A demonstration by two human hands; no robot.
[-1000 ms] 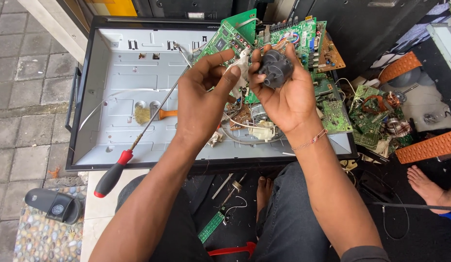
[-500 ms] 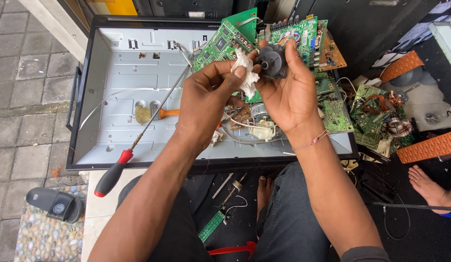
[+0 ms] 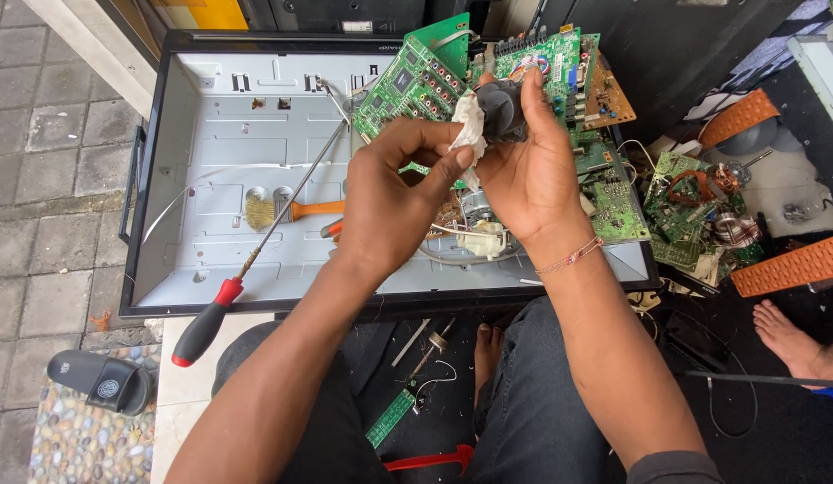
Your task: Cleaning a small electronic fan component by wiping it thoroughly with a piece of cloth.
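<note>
Above the metal chassis, a dark round part, white-wrapped.

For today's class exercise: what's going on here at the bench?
A person sits over an opened metal chassis. The right hand grips a small dark round part, and the left hand presses a white cloth against it. Green circuit boards lie behind the hands. A red-handled screwdriver and a brush lie untouched on the chassis.
</note>
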